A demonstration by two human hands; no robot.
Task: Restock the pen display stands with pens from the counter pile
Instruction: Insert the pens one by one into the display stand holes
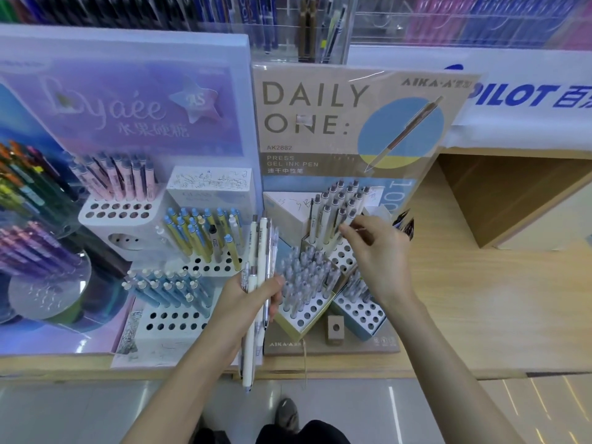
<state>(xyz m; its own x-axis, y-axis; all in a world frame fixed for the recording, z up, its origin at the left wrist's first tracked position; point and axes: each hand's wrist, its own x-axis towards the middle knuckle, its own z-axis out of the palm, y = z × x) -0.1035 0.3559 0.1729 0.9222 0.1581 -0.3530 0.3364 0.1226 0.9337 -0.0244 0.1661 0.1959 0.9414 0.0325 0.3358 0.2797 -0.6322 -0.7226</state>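
Left hand [253, 293]: grips a bundle of white pens [260, 251] upright, just in front of the stands.
Right hand [378, 251]: fingers curled at the tops of the cream pens [333, 206] in the rear tier of the DAILY ONE stand [288, 343]; whether they pinch one cannot be told.
Risk, stand: crowded neighbours could be tipped, since the wrist hangs over the grey pens [304, 270].
Risk, bundle: long pens hang below the palm; a slack grip could drop them.

Open room over the bare wooden counter [480, 299] right of the Daily One stand [320, 123]. Elsewhere tight: upright grey pens [304, 270] packed close, right hand [381, 251] pinching among the cream pens [326, 216], pen bundle [261, 245] in the left hand [237, 296] across the gap beside the lilac stand [144, 100].
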